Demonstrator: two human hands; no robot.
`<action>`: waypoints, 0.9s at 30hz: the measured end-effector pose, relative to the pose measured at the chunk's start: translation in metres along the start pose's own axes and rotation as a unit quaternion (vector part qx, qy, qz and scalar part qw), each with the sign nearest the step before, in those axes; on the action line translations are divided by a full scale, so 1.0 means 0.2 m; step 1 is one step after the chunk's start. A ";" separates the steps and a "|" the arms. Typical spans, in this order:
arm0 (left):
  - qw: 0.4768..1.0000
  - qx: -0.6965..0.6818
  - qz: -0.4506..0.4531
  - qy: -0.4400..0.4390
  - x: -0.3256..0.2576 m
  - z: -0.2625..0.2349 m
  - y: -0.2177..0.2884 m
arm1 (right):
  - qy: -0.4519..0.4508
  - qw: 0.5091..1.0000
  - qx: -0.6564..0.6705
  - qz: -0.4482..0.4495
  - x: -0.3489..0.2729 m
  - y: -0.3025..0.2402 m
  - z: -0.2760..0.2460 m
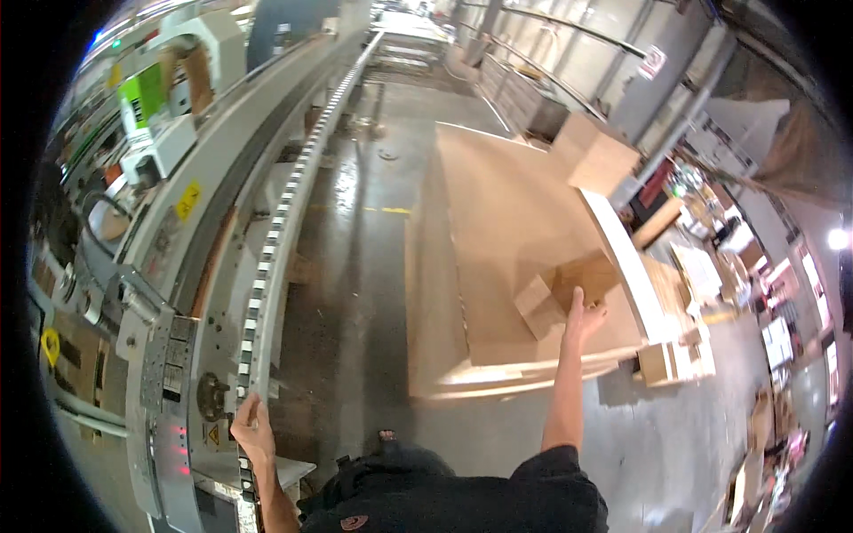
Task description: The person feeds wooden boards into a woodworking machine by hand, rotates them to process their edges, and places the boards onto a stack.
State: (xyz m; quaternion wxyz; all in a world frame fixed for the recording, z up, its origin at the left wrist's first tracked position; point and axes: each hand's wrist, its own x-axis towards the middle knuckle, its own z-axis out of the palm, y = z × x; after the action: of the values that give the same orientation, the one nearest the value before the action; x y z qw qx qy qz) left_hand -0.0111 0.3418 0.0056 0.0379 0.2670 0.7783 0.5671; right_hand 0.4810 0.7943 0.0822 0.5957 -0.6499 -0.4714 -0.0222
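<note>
My right hand (pixel 584 315) is stretched out over a stack of large brown boards (pixel 498 222), its fingers apart, touching or just short of a small brown block (pixel 538 306) lying on top next to a board piece (pixel 591 275). My left hand (pixel 253 431) rests with curled fingers on the near end of a long grey machine's track (pixel 284 222), which carries a row of white blocks. Whether it grips the track edge is unclear. My dark shirt fills the bottom of the view.
The long machine (pixel 178 204) runs along the left into the distance, with a control panel (pixel 173 391) and yellow warning stickers. A white-edged board (pixel 626 266) leans at the stack's right side. Offcuts and cardboard (pixel 755 444) litter the right. Wet-looking concrete floor (pixel 355 293) lies between machine and stack.
</note>
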 end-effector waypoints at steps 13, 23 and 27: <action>0.987 -0.074 -0.068 -0.128 -0.27 0.22 0.03 | -0.162 0.912 0.203 0.316 0.07 0.36 -0.14; 0.965 -0.151 -0.125 -0.175 -0.34 0.30 0.30 | -0.282 0.804 0.427 0.303 -0.85 -0.27 -0.46; 0.908 -0.326 -0.169 -0.202 -0.36 0.39 0.44 | -0.423 0.777 0.360 0.295 -1.27 -0.56 -0.49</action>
State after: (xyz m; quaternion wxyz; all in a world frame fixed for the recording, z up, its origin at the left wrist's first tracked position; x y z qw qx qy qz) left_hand 0.1111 0.3940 0.0400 0.3751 0.2129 0.5592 0.7080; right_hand 0.3209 0.5495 0.0439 0.5043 -0.4390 -0.4345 0.6035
